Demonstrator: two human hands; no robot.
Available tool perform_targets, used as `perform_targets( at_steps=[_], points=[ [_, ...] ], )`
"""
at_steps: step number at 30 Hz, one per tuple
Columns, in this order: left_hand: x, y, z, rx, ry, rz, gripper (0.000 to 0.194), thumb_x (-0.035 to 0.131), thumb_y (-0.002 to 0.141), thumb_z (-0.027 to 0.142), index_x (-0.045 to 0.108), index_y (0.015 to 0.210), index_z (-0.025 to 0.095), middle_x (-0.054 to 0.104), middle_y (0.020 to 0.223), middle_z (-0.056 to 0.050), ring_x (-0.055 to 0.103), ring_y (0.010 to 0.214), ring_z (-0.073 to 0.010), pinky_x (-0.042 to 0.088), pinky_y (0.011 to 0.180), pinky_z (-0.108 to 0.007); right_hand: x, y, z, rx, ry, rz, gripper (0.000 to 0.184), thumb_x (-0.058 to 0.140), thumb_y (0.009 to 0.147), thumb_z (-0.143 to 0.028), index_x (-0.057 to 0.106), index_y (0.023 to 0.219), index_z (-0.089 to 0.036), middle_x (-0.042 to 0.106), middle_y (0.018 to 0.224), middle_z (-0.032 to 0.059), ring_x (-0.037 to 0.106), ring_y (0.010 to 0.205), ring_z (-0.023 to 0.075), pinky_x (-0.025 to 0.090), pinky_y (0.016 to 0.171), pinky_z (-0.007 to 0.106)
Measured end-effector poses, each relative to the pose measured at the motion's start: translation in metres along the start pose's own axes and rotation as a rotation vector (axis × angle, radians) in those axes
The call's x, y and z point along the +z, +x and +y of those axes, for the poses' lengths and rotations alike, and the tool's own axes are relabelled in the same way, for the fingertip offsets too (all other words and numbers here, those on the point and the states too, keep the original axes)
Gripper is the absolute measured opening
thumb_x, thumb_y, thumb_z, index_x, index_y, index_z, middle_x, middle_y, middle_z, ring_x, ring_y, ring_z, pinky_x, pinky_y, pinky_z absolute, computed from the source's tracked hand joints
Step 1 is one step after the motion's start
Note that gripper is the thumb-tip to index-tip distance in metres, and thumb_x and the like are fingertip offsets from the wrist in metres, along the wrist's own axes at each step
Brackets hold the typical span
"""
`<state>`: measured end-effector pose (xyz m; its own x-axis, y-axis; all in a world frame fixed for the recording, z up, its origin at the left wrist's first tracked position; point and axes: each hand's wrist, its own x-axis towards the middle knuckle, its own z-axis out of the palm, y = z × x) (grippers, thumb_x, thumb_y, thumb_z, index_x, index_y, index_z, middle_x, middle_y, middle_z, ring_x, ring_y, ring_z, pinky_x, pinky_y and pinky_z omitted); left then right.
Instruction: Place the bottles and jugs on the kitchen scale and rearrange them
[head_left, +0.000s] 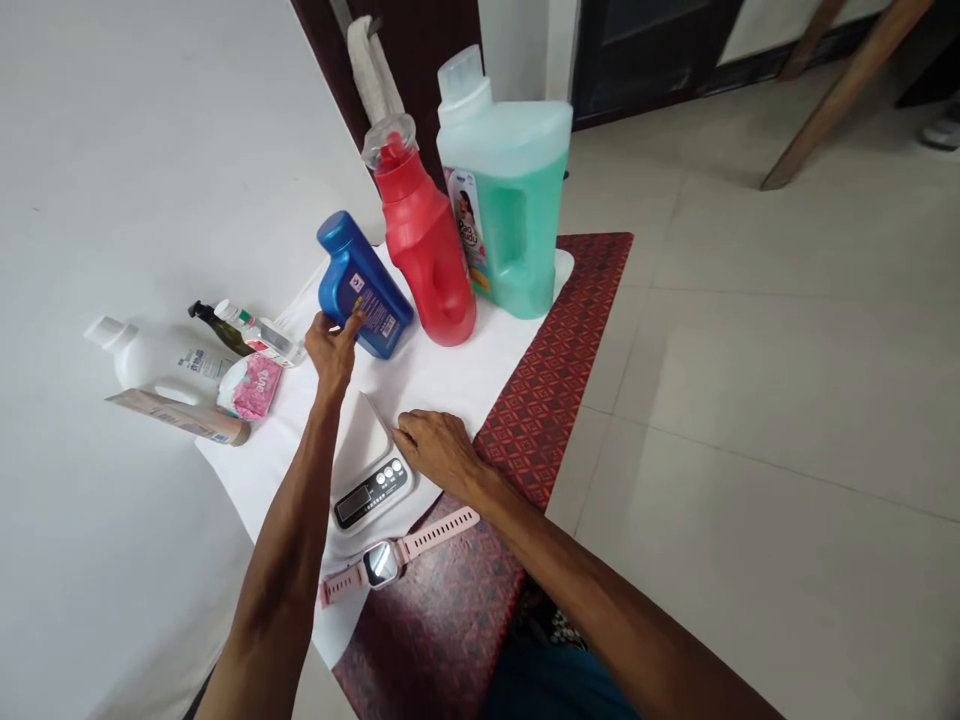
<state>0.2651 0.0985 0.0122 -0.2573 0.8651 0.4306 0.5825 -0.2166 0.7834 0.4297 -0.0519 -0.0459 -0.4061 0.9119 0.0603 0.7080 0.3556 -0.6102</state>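
Note:
My left hand (332, 348) grips the lower end of a blue bottle (362, 283) that leans tilted on the white cloth (442, 375). My right hand (435, 448) rests on the cloth beside a small white digital kitchen scale (365, 470), its fingers curled loosely with nothing in them. A red detergent bottle (424, 240) and a big green-liquid jug (510, 190) stand upright just behind the blue bottle.
A pink smartwatch (390, 560) lies below the scale. At the left lie a white bottle (161, 362), a pink pouch (255, 385), a tube (180, 417), a dark dropper bottle (219, 327) and a small clear bottle (259, 332). A red patterned mat (555, 370) sits underneath, tiled floor at right.

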Motion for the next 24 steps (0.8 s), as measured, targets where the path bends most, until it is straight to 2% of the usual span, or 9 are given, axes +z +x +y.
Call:
perform_targets(
  at_steps=[3,6,9,12,15,18,24],
  points=[
    [-0.041,-0.016,0.006,-0.051,-0.101,0.08,0.05,0.086,0.068,0.057,0.062,0.091,0.02,0.07,0.089,-0.003,0.069,0.076,-0.0185,0.059,0.066,-0.031,0.002,0.001,0.001,0.007,-0.009,0.008,0.032,0.05,0.115,-0.03,0.079,0.107,-0.021,0.085,0.112,0.0094,0.078,0.1,0.0224,0.04,0.076,0.032],
    [-0.09,-0.037,0.022,-0.024,-0.119,0.134,0.052,0.09,0.066,0.055,0.07,0.098,0.019,0.075,0.095,-0.004,0.072,0.081,-0.0188,0.062,0.069,-0.031,0.003,0.001,0.001,0.016,-0.015,0.013,0.033,0.05,0.115,-0.031,0.079,0.106,-0.021,0.085,0.109,0.0094,0.077,0.096,0.022,0.038,0.075,0.032],
    [-0.136,-0.064,0.038,-0.026,-0.074,0.14,0.051,0.093,0.068,0.051,0.076,0.104,0.019,0.079,0.1,-0.005,0.075,0.085,-0.0199,0.064,0.072,-0.031,0.004,0.001,0.001,0.017,-0.015,0.016,0.033,0.051,0.115,-0.031,0.079,0.102,-0.021,0.085,0.106,0.009,0.076,0.095,0.0218,0.036,0.074,0.032],
    [-0.167,-0.095,0.043,-0.065,-0.034,0.129,0.047,0.095,0.068,0.049,0.079,0.101,0.019,0.08,0.099,-0.005,0.077,0.086,-0.0223,0.066,0.073,-0.034,0.005,0.002,0.001,0.028,-0.016,0.031,0.033,0.053,0.114,-0.031,0.079,0.099,-0.02,0.085,0.103,0.0088,0.074,0.092,0.0215,0.033,0.073,0.033],
    [-0.18,-0.123,0.037,-0.104,-0.034,0.082,0.047,0.097,0.068,0.049,0.082,0.101,0.02,0.082,0.1,-0.005,0.079,0.091,-0.0256,0.069,0.081,-0.039,0.007,0.002,0.002,0.043,-0.017,0.043,0.032,0.054,0.112,-0.032,0.079,0.095,-0.02,0.083,0.097,0.0083,0.071,0.086,0.021,0.03,0.071,0.033],
    [-0.182,-0.141,0.029,-0.135,-0.061,0.019,0.048,0.098,0.07,0.048,0.082,0.106,0.021,0.083,0.106,-0.006,0.079,0.096,-0.0269,0.069,0.087,-0.041,0.008,0.001,0.003,0.046,-0.008,0.061,0.032,0.056,0.111,-0.033,0.078,0.091,-0.02,0.082,0.091,0.0078,0.069,0.082,0.0208,0.029,0.071,0.033],
    [-0.183,-0.146,0.031,-0.125,-0.042,-0.046,0.054,0.097,0.072,0.052,0.08,0.113,0.022,0.083,0.113,-0.008,0.08,0.103,-0.0292,0.068,0.091,-0.044,0.012,0.002,0.004,0.045,0.054,0.105,0.033,0.058,0.108,-0.033,0.073,0.081,-0.021,0.074,0.078,0.0045,0.062,0.074,0.0187,0.026,0.07,0.033]
  ],
)
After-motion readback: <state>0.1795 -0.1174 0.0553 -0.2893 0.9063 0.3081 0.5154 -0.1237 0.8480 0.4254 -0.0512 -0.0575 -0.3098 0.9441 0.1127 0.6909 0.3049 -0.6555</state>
